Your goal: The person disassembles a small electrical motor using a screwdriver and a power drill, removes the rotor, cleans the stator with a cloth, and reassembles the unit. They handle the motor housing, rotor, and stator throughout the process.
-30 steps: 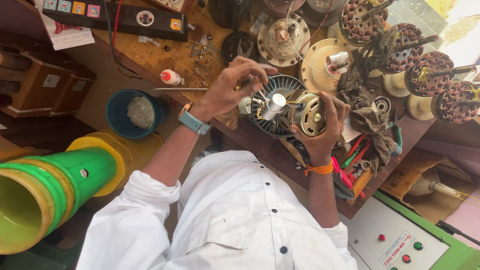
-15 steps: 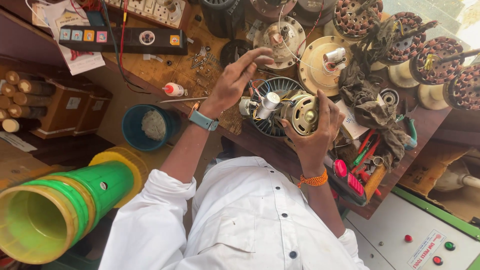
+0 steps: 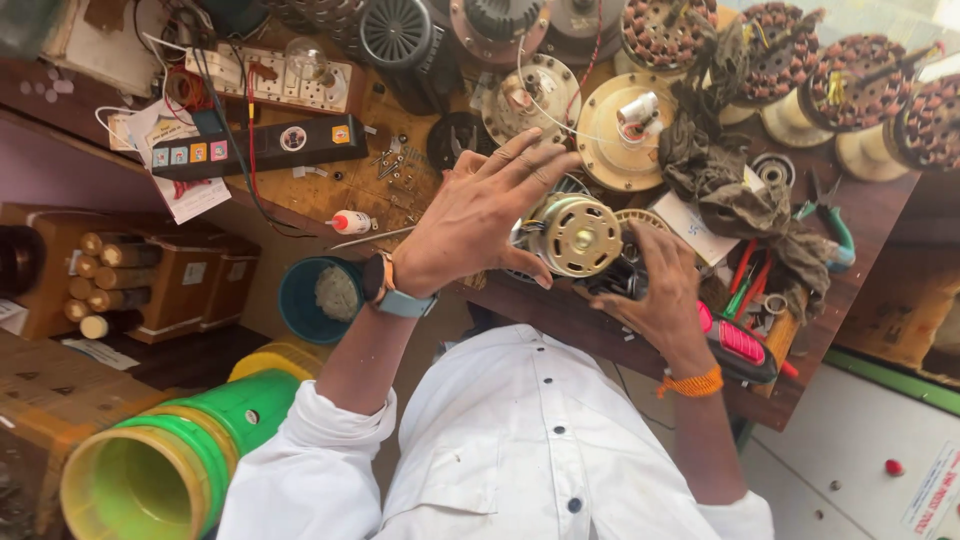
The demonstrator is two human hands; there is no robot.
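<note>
Counter (image 3: 400, 190): brown wooden top, cluttered, seen from above past the person's white shirt (image 3: 520, 450).

Stacked plastic tubs (image 3: 150, 470): green and yellow, lying on their side at lower left, below the counter's edge.

Wound stators (image 3: 850, 70): a row with copper coils along the far right of the counter, well apart from both hands.

Round metal covers (image 3: 610, 130): pale discs lying behind the hands, one bearing a white plastic piece.

Dark rags (image 3: 730, 190): crumpled heap just right of the hands.

Black extension strip (image 3: 260, 150): long box with coloured stickers, left of the left hand, with a white socket board behind it.

Blue cup (image 3: 320, 300): under the counter's edge, just beside the left wrist.

Left hand (image 3: 480, 215): wearing a watch with a pale blue strap; fingers spread wide, palm hovering over the left side of the motor, thumb reaching down along its near edge. Whether the palm touches the casing cannot be told.

Right hand (image 3: 660, 290): orange thread at the wrist; fingers curled on the dark parts just right of and below the motor, partly hiding them. What it grips cannot be told.

Small motor (image 3: 575, 235): cream and silver round casing, end face turned up towards the camera, lying between the two hands at the counter's near edge.

Green-handled pliers (image 3: 835, 225): right of the rags.

Red-capped tube (image 3: 352, 222): small, white, left of the left hand, apart from it.

Loose screws (image 3: 395, 165): scattered behind the tube.
</note>
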